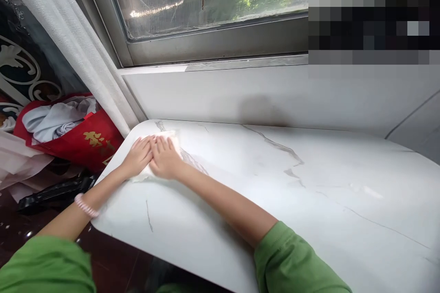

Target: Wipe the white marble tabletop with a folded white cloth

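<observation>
The cloth (143, 175), cream-white and thin-looking, lies on the tabletop (326, 165) near its left end, mostly hidden beneath the left hand (137, 156) and the right hand (166, 157). Neither grip pinches anything: both palms are down and flat, fingers extended and close together, the two hands side by side and touching where the fingertips of the left meet the right. The cloth should be very light and limp, with nothing fragile about it, so it would bunch or fold if pushed from one edge only; broad pressure through the palms and finger pads suits it better. Whether it is damp, or woven rather than paper, cannot be told. The tabletop looks smooth and glossy, so the cloth would likely slide easily and might slip from under a hand that presses too lightly. For lifting, the best hold is probably the loose far-right corner past the right fingertips, or the near edge showing below the palms, pinched between thumb and fingers.
</observation>
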### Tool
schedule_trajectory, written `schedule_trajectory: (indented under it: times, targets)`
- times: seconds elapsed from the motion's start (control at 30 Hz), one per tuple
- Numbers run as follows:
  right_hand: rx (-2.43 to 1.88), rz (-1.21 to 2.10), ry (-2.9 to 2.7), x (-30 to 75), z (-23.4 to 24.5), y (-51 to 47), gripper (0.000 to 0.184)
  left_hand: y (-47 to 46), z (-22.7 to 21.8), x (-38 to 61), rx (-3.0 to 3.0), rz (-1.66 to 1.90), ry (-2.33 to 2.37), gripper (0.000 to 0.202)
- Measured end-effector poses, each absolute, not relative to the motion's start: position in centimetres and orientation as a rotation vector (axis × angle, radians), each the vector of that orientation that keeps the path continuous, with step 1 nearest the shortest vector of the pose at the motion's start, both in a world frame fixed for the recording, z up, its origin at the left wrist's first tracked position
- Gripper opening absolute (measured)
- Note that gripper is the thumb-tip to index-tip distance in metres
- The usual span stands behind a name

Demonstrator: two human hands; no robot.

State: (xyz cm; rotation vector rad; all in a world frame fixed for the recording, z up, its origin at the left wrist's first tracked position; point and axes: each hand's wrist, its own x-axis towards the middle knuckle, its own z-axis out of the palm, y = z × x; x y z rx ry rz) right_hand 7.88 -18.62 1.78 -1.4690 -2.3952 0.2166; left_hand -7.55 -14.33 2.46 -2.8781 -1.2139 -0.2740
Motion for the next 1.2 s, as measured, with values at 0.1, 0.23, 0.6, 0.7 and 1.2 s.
schedule_trajectory:
  times: [0.1,0.23,0.6,0.7,1.2]
  targets:
    - [-1.279,0.248,-2.445,4.5,2.1,-22.2,0.068,-19.3,2.7,-12.3,-2.837,-0.255,-1.276,0.05]
    - [-1.04,0.203,-2.414,1.8,1.6,-26.0,0.069,-25.3,2.4,-16.2,-2.719,-0.244,-1.359,0.052]
    - [-0.961,0.22,-2.298,1.4,0.6,-24.3,0.066,-23.4,2.8,-16.1,-2.701,-0.233,-1.475,0.052]
    - [-1.088,0.184,-2.252,2.0,0.3,-21.9,0.065,-19.5,2.8,-14.5,-2.752,-0.251,-1.447,0.052]
    - [-1.619,0.097,-2.048,6.5,-0.3,-8.7,0.064,-1.0,1.8,-6.9,-2.964,-0.448,-1.153,0.047]
